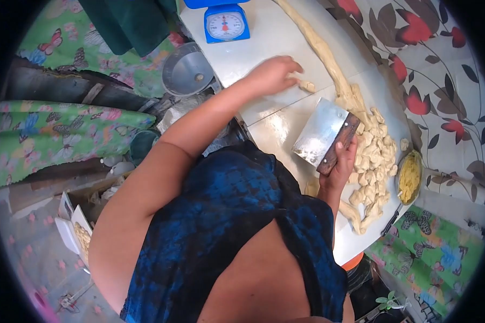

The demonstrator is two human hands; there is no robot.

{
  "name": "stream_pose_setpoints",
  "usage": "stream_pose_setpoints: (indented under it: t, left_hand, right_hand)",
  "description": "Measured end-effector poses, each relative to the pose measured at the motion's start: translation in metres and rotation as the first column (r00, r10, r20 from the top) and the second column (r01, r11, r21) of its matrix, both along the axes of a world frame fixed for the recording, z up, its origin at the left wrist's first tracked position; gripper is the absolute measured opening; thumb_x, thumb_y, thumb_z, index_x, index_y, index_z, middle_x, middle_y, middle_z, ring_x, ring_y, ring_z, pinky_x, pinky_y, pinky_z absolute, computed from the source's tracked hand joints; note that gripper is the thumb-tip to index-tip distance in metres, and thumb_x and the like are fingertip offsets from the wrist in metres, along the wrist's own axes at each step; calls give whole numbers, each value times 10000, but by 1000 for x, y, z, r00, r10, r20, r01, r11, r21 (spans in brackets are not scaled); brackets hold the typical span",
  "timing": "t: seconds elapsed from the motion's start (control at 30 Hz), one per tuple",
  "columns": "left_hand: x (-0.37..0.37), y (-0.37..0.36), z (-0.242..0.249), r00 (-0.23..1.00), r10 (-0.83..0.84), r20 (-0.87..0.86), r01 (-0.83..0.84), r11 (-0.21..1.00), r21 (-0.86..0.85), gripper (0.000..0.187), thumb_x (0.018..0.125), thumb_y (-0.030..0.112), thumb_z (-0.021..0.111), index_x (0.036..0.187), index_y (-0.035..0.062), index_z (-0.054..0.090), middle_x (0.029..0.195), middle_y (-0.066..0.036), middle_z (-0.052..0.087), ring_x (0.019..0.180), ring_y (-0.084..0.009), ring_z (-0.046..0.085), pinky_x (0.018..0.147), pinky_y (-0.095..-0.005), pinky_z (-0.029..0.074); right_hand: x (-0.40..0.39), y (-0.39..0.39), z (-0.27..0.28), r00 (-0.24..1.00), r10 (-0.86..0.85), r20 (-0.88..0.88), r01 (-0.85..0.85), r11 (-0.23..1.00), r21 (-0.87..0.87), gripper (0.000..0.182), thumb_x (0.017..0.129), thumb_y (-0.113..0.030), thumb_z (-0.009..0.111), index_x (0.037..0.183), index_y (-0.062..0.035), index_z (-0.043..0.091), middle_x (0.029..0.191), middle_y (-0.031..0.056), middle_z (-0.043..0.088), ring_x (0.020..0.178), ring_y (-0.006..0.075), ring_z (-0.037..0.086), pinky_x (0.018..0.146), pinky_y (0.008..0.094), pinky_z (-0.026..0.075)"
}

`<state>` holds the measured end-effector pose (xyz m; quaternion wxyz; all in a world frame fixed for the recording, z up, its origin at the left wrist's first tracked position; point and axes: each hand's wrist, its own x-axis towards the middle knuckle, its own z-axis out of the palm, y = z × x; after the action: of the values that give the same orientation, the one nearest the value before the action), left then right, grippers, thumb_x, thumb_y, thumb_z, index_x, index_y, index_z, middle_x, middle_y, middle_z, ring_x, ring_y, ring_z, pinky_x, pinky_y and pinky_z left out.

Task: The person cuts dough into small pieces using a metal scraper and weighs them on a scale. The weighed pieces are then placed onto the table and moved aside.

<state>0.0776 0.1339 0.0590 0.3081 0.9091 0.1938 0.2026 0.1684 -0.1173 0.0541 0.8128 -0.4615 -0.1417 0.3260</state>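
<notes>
My left hand (275,75) reaches out over the white table (264,43), its fingertips next to a small cut piece of dough (307,86). My right hand (341,161) grips the wooden handle of a metal dough scraper (320,132), whose blade is raised and tilted above the table. A long rope of dough (320,46) runs from the far end of the table down to a pile of several cut dough pieces (376,153), just right of the scraper.
A blue kitchen scale (226,22) stands at the table's far end. A metal bowl (187,72) sits off the table's left edge. A pan of yellow filling (409,177) lies by the dough pile. Floral cloth (431,81) covers the right side.
</notes>
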Motion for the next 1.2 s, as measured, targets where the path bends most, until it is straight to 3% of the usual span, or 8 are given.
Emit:
stream_pose_setpoints:
  t: [0.2,0.3,0.37,0.47,0.7,0.77,0.97,1.2]
  left_hand:
    - [48,-20,-42,955,-244,-171,287,908,307,368,776,168,671,1126,80,595,980,-154,604,944,-327,579,841,-412,459]
    - [52,-2,-28,981,-147,-124,166,973,160,360,800,182,659,1135,75,584,892,-140,616,856,-302,600,778,-385,476]
    - [36,-6,28,998,-51,25,55,980,-193,321,825,187,645,1115,59,592,846,-133,632,774,-258,613,722,-349,482]
    - [11,33,76,947,-88,309,61,993,97,305,856,237,651,1101,58,626,893,-100,661,771,-171,619,710,-305,488]
    - [-45,143,158,929,361,76,-368,922,120,364,748,284,716,1042,71,680,924,-117,682,857,-209,653,762,-311,505]
    - [-48,151,169,931,365,0,-360,919,164,264,802,144,604,1018,-3,646,782,-102,651,694,-203,600,647,-312,481]
    - [-53,237,128,921,326,-213,-231,898,374,316,777,254,683,1042,82,681,978,-119,684,902,-267,651,844,-352,487]
    - [-49,224,136,877,478,-45,-391,765,512,275,834,244,634,1060,92,673,979,-107,684,884,-238,650,810,-340,494]
  right_hand:
    - [-2,3,-15,999,26,21,-25,999,-30,517,838,-66,526,1325,-30,355,1225,111,505,1108,211,519,968,343,417]
    - [-4,4,-16,999,9,46,-5,996,-84,530,838,-82,539,1330,-28,352,1232,114,503,1116,215,514,970,343,413]
    - [-3,2,-22,998,22,53,-19,998,-56,539,842,-104,551,1336,-34,349,1242,110,501,1124,216,509,971,341,409]
    - [-1,2,-28,1000,15,-2,-15,999,-46,528,849,-113,551,1334,-44,353,1253,105,498,1126,215,510,969,340,413]
    - [1,7,-29,999,10,-45,-12,998,-56,505,853,-102,545,1322,-52,363,1242,99,508,1115,210,519,962,343,421]
    - [-1,7,-29,999,16,-45,-18,998,-65,502,857,-101,539,1324,-51,361,1243,98,508,1113,208,519,959,341,423]
    - [2,4,-31,999,37,-28,-38,998,-55,504,867,-102,528,1336,-52,351,1248,95,504,1109,204,519,950,335,425]
    - [3,2,-29,1000,21,-18,-22,997,-72,509,865,-114,534,1337,-62,352,1253,92,495,1111,204,517,953,338,423]
